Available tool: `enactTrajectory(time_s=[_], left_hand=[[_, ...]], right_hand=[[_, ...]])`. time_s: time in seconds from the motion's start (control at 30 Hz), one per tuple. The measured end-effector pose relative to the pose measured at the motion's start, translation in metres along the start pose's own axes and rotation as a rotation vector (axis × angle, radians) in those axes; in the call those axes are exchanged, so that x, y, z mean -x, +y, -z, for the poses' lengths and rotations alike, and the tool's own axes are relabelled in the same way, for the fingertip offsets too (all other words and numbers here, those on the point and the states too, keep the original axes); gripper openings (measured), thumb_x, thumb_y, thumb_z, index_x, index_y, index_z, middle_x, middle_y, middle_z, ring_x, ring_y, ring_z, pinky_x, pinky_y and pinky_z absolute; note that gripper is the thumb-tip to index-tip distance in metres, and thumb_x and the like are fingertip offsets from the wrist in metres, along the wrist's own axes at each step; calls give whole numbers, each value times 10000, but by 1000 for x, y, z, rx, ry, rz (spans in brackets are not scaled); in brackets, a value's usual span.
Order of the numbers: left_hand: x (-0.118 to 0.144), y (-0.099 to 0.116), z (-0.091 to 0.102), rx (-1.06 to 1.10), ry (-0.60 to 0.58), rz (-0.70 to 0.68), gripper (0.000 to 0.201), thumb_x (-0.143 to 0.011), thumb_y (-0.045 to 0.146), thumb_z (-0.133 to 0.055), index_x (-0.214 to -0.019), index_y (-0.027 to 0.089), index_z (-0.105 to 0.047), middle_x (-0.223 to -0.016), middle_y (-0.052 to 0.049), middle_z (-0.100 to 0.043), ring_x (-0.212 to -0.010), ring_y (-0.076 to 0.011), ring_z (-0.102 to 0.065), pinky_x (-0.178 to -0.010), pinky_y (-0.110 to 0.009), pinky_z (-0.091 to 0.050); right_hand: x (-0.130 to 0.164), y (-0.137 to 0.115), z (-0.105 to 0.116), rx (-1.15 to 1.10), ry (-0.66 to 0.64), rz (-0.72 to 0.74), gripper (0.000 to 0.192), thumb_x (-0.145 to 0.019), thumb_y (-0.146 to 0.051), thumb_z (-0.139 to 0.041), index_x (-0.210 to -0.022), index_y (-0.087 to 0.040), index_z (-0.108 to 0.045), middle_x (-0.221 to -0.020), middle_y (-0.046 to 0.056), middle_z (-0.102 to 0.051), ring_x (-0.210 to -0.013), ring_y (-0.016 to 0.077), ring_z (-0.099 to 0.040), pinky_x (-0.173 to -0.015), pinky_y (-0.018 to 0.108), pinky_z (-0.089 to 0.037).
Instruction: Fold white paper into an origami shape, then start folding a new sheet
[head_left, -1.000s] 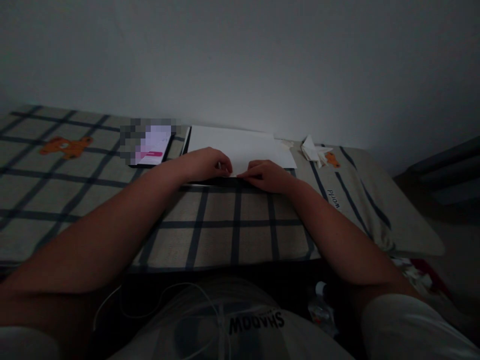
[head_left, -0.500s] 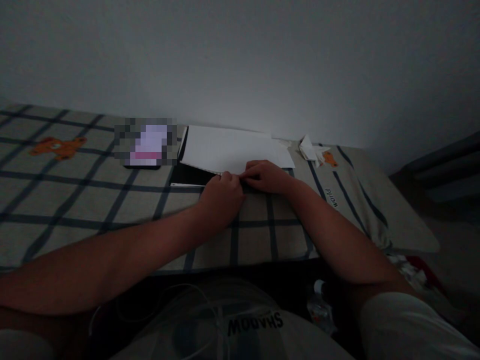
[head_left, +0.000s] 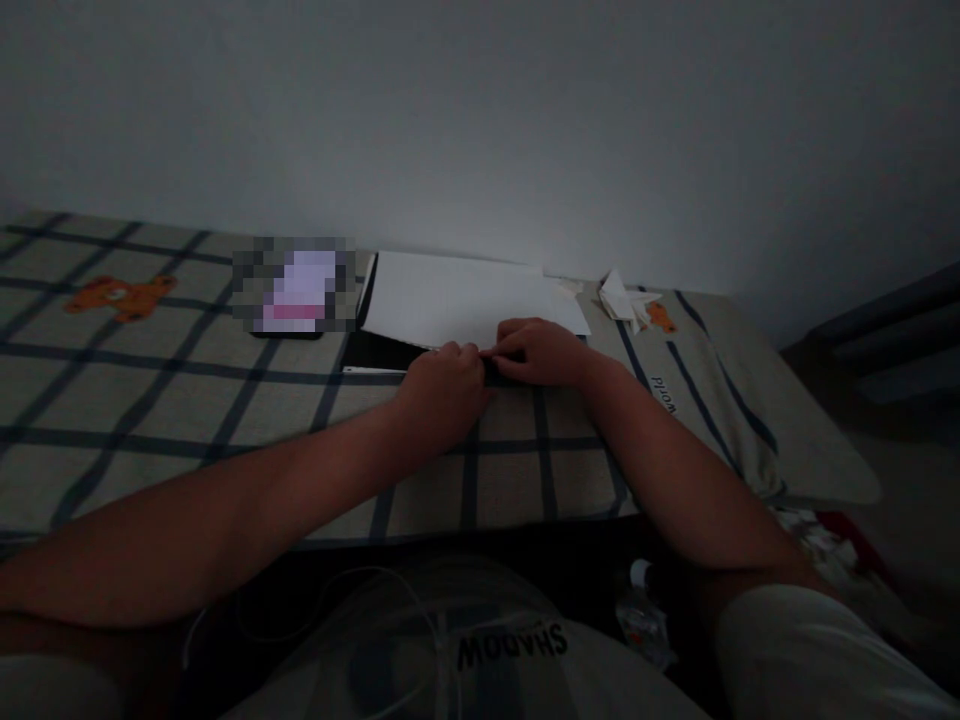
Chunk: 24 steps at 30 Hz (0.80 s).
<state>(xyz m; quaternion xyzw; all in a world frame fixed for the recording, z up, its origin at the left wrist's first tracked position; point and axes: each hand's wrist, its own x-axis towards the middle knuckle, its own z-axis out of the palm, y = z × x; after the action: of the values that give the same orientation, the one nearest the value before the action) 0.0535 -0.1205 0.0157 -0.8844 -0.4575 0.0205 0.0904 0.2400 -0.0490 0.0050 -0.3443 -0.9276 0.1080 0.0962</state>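
A white sheet of paper [head_left: 457, 296] lies on a dark flat board [head_left: 375, 352] on the checked bedcover [head_left: 150, 390]. My left hand [head_left: 444, 385] rests at the sheet's near edge, fingertips pinching that edge. Beside it, my right hand [head_left: 541, 352] presses down on the same near edge, its fingertips meeting those of the left hand. The room is dim, so the exact grip is hard to see.
A lit phone [head_left: 294, 292] lies left of the sheet. Folded white paper pieces [head_left: 621, 298] sit at the back right near the wall. Orange bear prints [head_left: 116, 296] mark the cover. The bed's right edge drops off past a pillow [head_left: 750, 400]. White cables lie over my lap.
My left hand has slid from on top of the sheet down and right to its near edge, uncovering the dark board. The right hand has hardly moved.
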Motion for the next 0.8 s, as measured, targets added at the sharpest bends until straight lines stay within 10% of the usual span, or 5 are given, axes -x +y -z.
enactTrajectory(time_s=[0.8], left_hand=[[1, -4, -9, -8, 62, -22, 414, -981, 407, -464, -1191, 88, -622, -1152, -158, -635, -1058, -288, -563, -808, -380, -423]], right_hand=[[22, 31, 26, -247, -60, -485, 271, -841, -311, -573, -686, -154, -729, -640, 47, -674, -592, 139, -556, -556, 266, -381]])
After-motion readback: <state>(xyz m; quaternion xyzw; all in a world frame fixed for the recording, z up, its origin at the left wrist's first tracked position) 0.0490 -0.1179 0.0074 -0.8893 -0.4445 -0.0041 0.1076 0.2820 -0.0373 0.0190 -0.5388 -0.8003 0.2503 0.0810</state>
